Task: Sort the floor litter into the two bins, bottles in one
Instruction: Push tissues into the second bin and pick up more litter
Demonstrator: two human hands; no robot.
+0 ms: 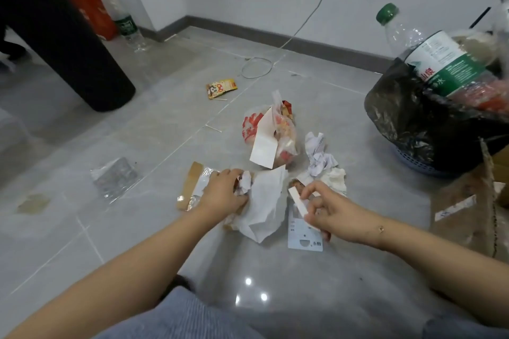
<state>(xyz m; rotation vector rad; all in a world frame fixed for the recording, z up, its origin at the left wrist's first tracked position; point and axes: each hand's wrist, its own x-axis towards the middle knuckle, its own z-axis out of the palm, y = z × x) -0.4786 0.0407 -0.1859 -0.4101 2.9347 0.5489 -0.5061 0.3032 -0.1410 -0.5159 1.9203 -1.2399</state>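
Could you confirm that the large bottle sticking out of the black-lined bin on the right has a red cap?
Not quite: in the head view the large bottle sticking out of the black-lined bin on the right has a green cap, not a red one.

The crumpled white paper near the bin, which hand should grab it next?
The left hand already grips other wrappers, so the right. The right hand lies nearer the crumpled white paper and the bin, though it pinches a white strip to drop first.
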